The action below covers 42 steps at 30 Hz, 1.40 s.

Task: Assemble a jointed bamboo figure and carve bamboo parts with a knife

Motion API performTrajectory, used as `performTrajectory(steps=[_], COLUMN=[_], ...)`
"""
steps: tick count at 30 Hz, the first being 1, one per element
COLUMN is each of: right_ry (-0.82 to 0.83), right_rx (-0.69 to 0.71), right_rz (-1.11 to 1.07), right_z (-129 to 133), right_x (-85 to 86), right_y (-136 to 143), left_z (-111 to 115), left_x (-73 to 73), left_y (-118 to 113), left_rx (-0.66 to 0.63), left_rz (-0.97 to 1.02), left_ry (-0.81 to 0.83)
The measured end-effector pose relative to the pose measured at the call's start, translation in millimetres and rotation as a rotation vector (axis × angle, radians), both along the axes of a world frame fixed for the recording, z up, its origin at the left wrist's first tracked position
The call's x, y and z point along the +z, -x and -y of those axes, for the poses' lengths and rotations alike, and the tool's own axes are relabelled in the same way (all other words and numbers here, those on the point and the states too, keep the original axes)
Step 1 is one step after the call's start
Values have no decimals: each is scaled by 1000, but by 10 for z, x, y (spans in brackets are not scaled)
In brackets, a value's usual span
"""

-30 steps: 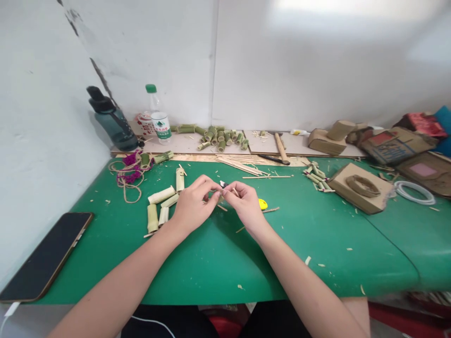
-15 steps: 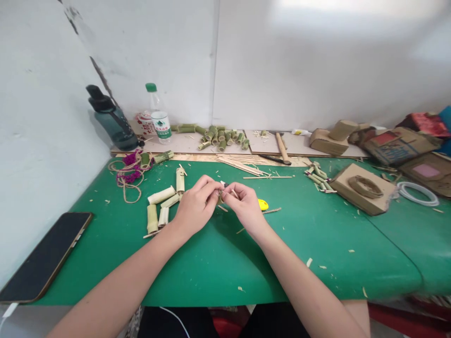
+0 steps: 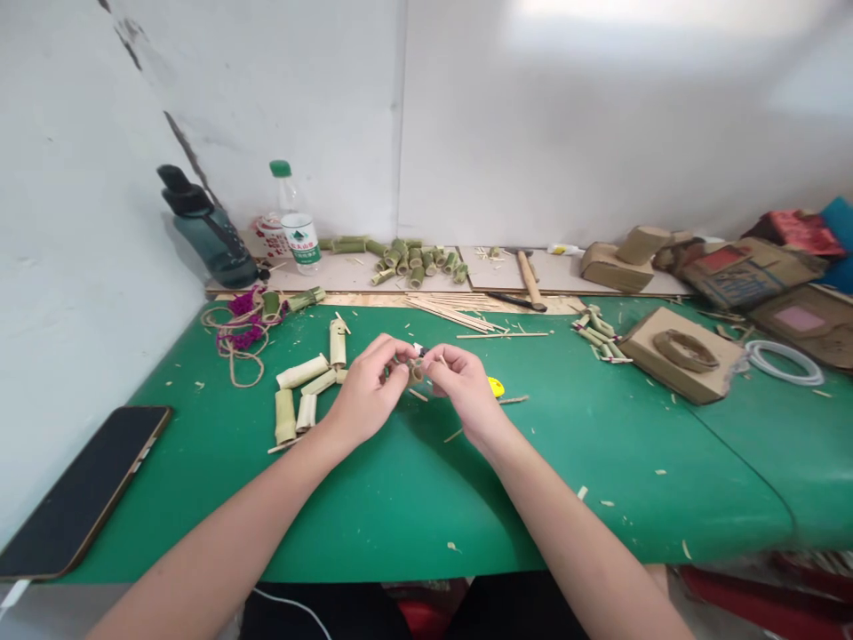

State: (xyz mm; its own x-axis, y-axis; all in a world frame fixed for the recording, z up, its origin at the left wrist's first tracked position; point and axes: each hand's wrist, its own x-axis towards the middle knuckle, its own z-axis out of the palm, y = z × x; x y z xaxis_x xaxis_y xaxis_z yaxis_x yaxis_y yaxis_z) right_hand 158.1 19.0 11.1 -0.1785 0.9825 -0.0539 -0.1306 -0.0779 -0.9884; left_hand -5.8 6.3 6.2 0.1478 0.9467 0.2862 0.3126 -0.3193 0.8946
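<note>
Over the green mat my left hand (image 3: pixel 371 384) is closed, its thumb and fingers around a short bamboo piece (image 3: pixel 416 371) whose cut end shows. Close beside it my right hand (image 3: pixel 462 384) pinches what looks like a thin wooden stick (image 3: pixel 441 359), mostly hidden by the fingers. A small black-and-white thing (image 3: pixel 419 350) shows just behind the fingertips; I cannot make out its kind. Part of a yellow object (image 3: pixel 496 387) sticks out beyond my right hand. Left of my left hand lie several peeled bamboo pieces (image 3: pixel 303 371), some joined by thin sticks.
Along the back are bamboo sections (image 3: pixel 417 262), thin sticks (image 3: pixel 453 313), a hammer (image 3: pixel 531 280) and two bottles, one clear (image 3: pixel 299 233). A phone (image 3: pixel 83 489) lies at left. Cardboard (image 3: pixel 680 356) and a coiled tube (image 3: pixel 785 363) are at right.
The fingers have parted slightly, so more of the bamboo piece shows between my hands. The whole view has shifted a little.
</note>
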Motion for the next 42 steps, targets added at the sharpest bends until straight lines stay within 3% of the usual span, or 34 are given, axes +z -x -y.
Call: performTrajectory(steps=[3,6,11,17,22,29,35,38,42], right_ry=[-1,-3,-30,-44,-54,-62,-73,-76,-90], right_rx=[-3,11,-3,18,30,42,33,41,70], right_rz=[-13,-23,-13,-38,-128,-158,-86,-58,-41], right_z=[8,26,33,21,33,39,21,26,32], right_x=[5,17,19,-7,4,6,-19,-26,-24], right_y=[2,7,19,4,-27,-20,-2,5,7], left_z=[37,24,4,31,53,64,26,-6,-31], left_x=[37,23,-9,20,29,63,47,40,49], left_y=[21,52,84,52,26,36,27,29,11], left_rx=[40,89,59,87,29,-48,-15,3,-70], left_rz=[-163,-170,-223,-297,-369,-121,68,167,363], left_ry=[-155,-218,-296,-286,-253,-185,-108,-4,208])
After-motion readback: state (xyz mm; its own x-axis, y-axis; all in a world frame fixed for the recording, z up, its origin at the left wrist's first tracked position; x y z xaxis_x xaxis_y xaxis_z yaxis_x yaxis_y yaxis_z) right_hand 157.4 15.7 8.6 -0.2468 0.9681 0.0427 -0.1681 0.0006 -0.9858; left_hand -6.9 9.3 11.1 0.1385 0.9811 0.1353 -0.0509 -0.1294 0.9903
